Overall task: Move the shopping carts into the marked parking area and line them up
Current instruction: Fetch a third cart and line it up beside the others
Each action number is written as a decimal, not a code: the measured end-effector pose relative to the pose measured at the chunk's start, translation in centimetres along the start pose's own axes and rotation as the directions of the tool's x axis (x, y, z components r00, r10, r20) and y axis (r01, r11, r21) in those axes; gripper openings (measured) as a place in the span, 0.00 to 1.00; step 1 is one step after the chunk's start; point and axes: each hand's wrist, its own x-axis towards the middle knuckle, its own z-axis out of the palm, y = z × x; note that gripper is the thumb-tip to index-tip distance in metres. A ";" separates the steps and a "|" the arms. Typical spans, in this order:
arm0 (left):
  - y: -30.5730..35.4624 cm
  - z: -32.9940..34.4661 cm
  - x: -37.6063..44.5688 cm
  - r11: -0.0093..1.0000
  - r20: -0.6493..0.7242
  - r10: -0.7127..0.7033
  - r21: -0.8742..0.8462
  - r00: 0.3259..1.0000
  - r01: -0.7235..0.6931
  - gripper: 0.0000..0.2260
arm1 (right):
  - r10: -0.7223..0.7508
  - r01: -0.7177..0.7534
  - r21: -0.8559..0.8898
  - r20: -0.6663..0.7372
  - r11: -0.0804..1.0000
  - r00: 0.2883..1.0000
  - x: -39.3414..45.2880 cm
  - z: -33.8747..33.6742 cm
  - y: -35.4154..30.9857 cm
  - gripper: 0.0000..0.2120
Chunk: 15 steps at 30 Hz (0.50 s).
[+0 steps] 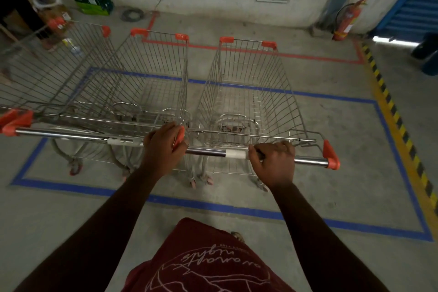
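Our right hand (272, 161) grips the right cart's (251, 92) handle (310, 161); our left hand (163, 144) grips its red end cap. Three carts stand side by side inside the blue tape (213, 207) on the floor.

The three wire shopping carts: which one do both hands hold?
The rightmost wire shopping cart. The left hand and right hand grip its chrome handle bar; the other two stand untouched.

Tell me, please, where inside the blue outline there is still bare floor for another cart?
Bare floor lies between the right cart and the blue line beside the yellow-black stripe. The left is crowded: middle cart and left cart stand close. Only a narrow gap separates the middle and right carts.
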 end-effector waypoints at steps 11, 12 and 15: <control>5.9 0.9 -4.4 0.986 -0.078 0.149 -0.067 0.986 -0.154 0.16 | -0.184 0.160 0.435 0.014 0.886 0.983 0.8 -1.9 -3.8 0.12; 6.4 0.6 -5.0 0.985 -0.078 0.142 -0.089 0.987 -0.148 0.15 | -0.194 0.165 0.468 0.014 0.868 0.981 0.6 -2.1 -4.2 0.12; 7.2 -0.9 -8.2 0.985 -0.145 0.038 -0.162 0.989 -0.062 0.13 | -0.247 0.188 0.564 0.030 0.804 0.969 -0.5 -2.9 -5.9 0.10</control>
